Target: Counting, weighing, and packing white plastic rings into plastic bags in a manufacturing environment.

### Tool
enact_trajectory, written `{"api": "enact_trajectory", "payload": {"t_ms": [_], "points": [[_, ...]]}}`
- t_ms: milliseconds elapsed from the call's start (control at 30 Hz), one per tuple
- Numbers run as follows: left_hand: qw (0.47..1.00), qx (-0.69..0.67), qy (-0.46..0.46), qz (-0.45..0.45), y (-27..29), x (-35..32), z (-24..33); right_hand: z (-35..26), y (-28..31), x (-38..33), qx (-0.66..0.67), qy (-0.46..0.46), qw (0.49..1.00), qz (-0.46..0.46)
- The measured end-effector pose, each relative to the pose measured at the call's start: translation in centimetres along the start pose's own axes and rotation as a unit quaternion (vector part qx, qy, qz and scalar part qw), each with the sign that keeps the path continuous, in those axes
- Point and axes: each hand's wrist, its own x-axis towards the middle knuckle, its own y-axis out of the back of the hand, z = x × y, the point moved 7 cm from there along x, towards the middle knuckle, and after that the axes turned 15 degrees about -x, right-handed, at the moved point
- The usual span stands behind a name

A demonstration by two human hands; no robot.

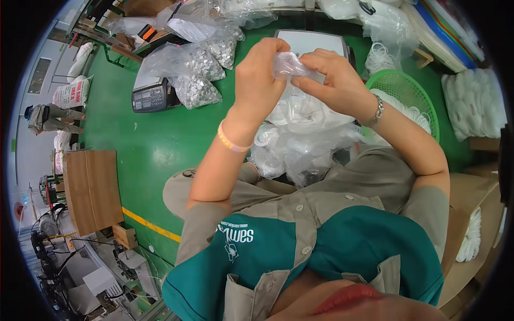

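My left hand (261, 76) and my right hand (338, 84) are raised close together, both closed on the gathered mouth of a clear plastic bag (289, 66). The left hand's thumb and fingers pinch the film's left side, and the right hand's thumb and fingers grip its right side. Below them, over my lap, lie white coiled cords (300, 113) in clear film; whether they are inside the held bag is hard to tell. More crumpled clear plastic (308, 155) rests against my crossed legs. Just beyond my hands is a scale with a pale platform (316, 40).
At the left, a second scale (150, 100) bears clear bags of small silvery pieces (197, 90). A green basket (393, 80) of white cord stands at the right. An open cardboard box (460, 230) sits by my right elbow. Another person (53, 119) is at the far left.
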Motion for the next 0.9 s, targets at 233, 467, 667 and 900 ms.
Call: {"api": "enact_trajectory", "payload": {"t_ms": [233, 467, 667, 900], "points": [[0.993, -0.114, 0.035, -0.01, -0.9, -1.2, -0.6, 2.9, -3.4, -1.6, 0.443, -0.294, 0.816, -0.227], [0.96, 0.067, -0.245, -0.121, -0.6, -1.6, 2.8, 3.4, -2.0, -1.3, 0.302, -0.205, 0.916, -0.164], [0.979, 0.01, -0.127, -0.157, 1.9, -3.9, 0.5, 8.0, -1.3, -2.0, 0.279, -0.249, 0.921, -0.114], [0.964, -0.171, 0.169, -0.114, 0.5, -7.0, -4.0, 3.5, -1.9, -0.8, 0.459, -0.234, 0.85, -0.108]]}}
